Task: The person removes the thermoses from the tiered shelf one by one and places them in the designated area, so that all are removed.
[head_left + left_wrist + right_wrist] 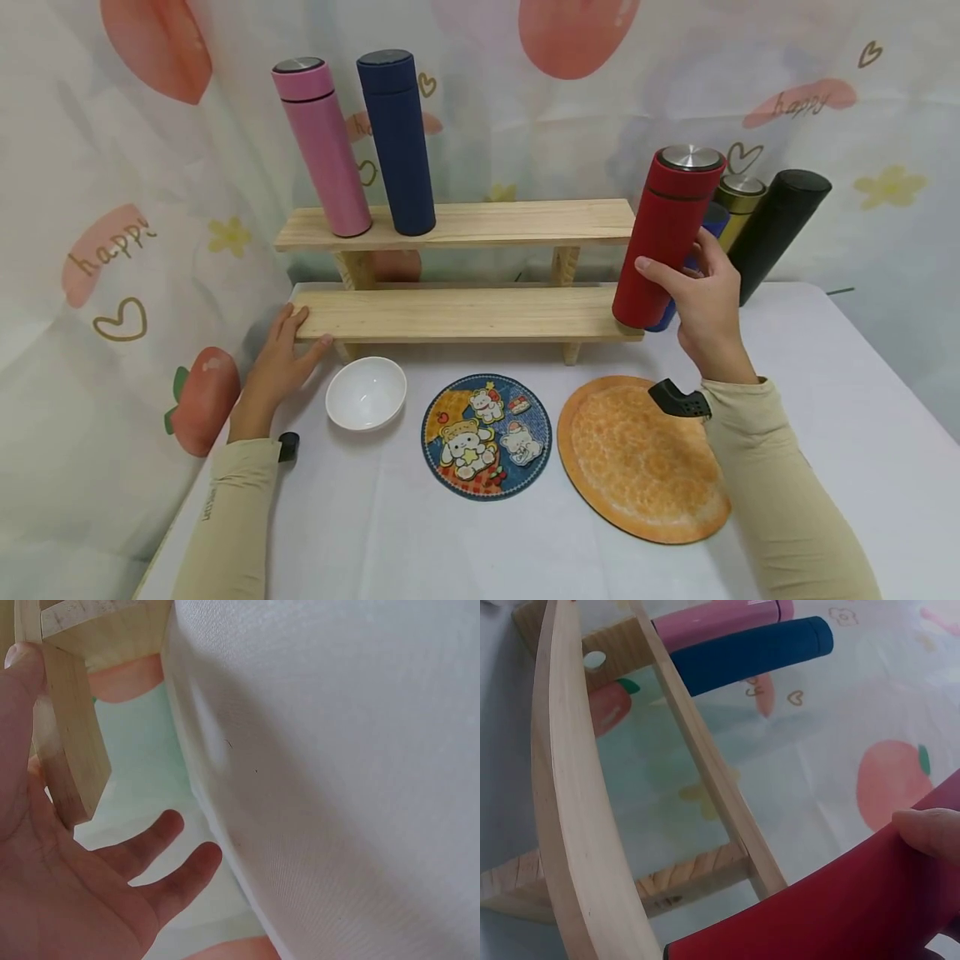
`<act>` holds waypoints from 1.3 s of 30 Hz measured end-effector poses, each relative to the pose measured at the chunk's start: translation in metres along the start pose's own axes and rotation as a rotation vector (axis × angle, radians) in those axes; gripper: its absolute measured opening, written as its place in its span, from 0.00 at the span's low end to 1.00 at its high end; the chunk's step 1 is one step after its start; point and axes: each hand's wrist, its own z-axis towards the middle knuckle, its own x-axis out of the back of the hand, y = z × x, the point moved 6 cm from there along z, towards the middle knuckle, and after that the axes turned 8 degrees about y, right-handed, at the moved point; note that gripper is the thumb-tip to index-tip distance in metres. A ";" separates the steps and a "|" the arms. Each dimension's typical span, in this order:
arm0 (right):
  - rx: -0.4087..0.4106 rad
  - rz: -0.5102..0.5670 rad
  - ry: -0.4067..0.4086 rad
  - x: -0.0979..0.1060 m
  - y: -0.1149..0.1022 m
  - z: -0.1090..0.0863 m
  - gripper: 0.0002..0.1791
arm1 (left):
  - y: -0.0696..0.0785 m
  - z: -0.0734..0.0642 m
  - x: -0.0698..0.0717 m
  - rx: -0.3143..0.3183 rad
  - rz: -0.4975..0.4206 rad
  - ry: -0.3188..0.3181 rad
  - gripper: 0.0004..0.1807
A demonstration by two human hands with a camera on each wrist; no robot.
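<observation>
In my right hand (708, 304) I grip a red thermos bottle (667, 237) with a silver lid, thumb across its front. It leans slightly, its base over the right end of the lower board of a two-tier wooden shelf (465, 312); whether it touches the board I cannot tell. My left hand (281, 367) holds the left end of that lower board, thumb at the front edge, with two fingers (187, 881) spread free of the wood. On the upper board stand a pink thermos bottle (322, 150) and a navy thermos bottle (397, 146).
Behind the red bottle, partly hidden, are a blue bottle (715, 219), a gold bottle (738, 200) and a black bottle (780, 233). In front of the shelf lie a white bowl (366, 393), a round cartoon mat (486, 437) and a round orange-brown mat (641, 458).
</observation>
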 end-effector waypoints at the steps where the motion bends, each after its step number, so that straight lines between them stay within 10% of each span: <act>1: -0.004 0.006 0.004 0.002 0.000 0.000 0.37 | 0.000 -0.001 0.000 0.000 -0.001 0.003 0.49; 39: -0.098 0.090 0.245 0.105 0.045 0.029 0.40 | 0.001 -0.002 -0.001 0.021 0.006 -0.008 0.49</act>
